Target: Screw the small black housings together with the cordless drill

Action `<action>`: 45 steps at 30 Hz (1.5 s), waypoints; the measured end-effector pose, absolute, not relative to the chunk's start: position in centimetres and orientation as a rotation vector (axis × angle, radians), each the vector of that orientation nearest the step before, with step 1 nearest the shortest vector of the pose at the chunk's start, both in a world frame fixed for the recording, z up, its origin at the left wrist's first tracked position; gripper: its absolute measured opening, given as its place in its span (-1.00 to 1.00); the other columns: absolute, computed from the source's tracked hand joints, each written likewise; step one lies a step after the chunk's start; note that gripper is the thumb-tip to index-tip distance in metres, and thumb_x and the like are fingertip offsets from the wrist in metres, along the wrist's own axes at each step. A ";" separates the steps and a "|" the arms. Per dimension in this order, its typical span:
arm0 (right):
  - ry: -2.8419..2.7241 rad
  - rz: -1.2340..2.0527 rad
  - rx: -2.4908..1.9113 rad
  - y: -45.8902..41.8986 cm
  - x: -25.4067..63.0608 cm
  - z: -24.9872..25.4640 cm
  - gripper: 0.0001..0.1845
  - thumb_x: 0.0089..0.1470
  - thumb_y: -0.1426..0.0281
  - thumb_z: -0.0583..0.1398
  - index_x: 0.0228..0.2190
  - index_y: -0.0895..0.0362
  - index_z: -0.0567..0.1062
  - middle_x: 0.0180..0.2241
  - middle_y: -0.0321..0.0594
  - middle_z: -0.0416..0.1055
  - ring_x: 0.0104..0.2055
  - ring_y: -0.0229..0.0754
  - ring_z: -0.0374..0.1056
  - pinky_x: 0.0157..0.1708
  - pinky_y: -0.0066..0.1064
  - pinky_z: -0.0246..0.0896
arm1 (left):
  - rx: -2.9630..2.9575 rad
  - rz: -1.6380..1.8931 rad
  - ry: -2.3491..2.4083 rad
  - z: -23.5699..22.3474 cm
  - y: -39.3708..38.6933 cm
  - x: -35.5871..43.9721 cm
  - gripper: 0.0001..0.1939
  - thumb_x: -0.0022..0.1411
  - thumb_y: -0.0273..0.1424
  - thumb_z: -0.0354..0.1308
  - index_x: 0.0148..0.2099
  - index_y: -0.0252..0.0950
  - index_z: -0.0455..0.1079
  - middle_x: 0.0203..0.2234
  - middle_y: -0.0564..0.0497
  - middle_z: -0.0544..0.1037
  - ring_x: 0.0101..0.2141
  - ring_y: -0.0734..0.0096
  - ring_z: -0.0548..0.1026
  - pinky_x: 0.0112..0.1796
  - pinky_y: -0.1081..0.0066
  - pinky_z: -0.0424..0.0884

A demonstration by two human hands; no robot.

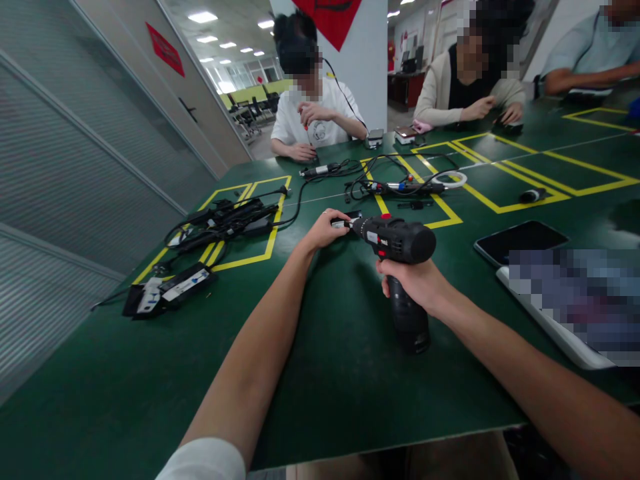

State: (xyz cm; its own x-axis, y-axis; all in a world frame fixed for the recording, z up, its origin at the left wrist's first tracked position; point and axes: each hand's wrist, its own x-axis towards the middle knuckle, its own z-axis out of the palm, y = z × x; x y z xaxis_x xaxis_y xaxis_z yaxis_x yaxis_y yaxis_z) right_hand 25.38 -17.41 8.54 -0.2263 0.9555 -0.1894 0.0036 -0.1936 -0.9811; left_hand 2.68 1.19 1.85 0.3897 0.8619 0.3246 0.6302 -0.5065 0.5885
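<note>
In my right hand is a black cordless drill with red details, its fingers wrapped round the grip. The drill lies level, and its chuck points left toward my left hand. My left thumb and fingers close on a small black part with a silvery area, low over the green table. The drill's tip meets this part beside my fingertips; the exact contact is too small to make out.
Left lies a pile of black adapters and cables, with black pieces bearing white labels nearer. Beyond my hands are cabled tools and a white ring. A phone lies right. Several people sit across the table.
</note>
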 end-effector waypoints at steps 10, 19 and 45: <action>-1.269 1.495 -1.229 -17.1 25.2 7.9 -0.95 -0.13 0.43 0.21 -0.50 0.13 0.41 -0.71 -0.30 0.35 -0.66 -0.24 0.29 -0.60 -0.39 0.12 | 2.267 0.934 1.289 0.9 1.4 2.6 -0.70 0.03 -0.36 0.21 -0.13 -0.24 0.51 -0.19 0.00 0.53 -0.08 0.26 0.42 0.05 0.24 0.30; -1.296 1.487 -1.244 -17.2 25.2 8.1 -0.94 -0.12 0.41 0.20 -0.50 0.14 0.41 -0.72 -0.29 0.36 -0.66 -0.23 0.29 -0.59 -0.39 0.14 | 2.203 0.943 1.295 0.8 1.4 2.5 -0.68 0.01 -0.37 0.23 -0.12 -0.24 0.50 -0.17 -0.01 0.49 -0.08 0.26 0.42 0.05 0.24 0.30; -1.315 1.473 -1.281 -17.4 25.3 8.4 -0.93 -0.12 0.40 0.20 -0.49 0.15 0.45 -0.72 -0.27 0.37 -0.66 -0.24 0.28 -0.59 -0.40 0.12 | 2.215 0.957 1.233 0.2 2.0 2.3 -0.68 0.00 -0.40 0.21 -0.13 -0.26 0.49 -0.17 -0.01 0.50 -0.09 0.27 0.43 0.02 0.25 0.31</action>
